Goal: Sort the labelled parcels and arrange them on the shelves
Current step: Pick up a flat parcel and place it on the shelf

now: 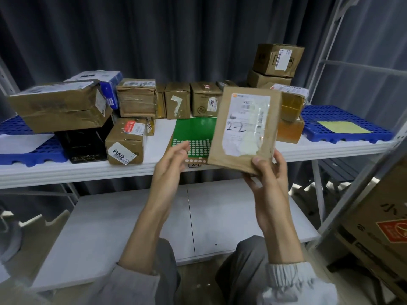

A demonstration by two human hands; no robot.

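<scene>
Right of centre in the frame we hold a flat brown parcel [244, 128] upright in our right hand [269, 183], its white label marked "2-2" facing us. The thumb [259, 167] presses on the front of the lower edge while the fingers [280, 160] curl round behind the lower right corner, so the parcel is gripped at its bottom only and stands clear of the shelf. Our left hand [170, 164] is just left of it, apart from the parcel, fingers loosely bent and spread, holding nothing; the fingertips [184, 148] lie in front of a green sheet of round stickers [193, 133] that rests on the white shelf [88, 170]. Behind, across the middle of the frame, a row of brown boxes stands on the shelf: a large box [59, 106] at the left stacked on a black box [83, 144], a small box with a red label [126, 142] beside it, and a stack of two boxes [275, 62] at the upper right. A blue perforated tray [343, 126] at the far right carries a yellow note [343, 127].
</scene>
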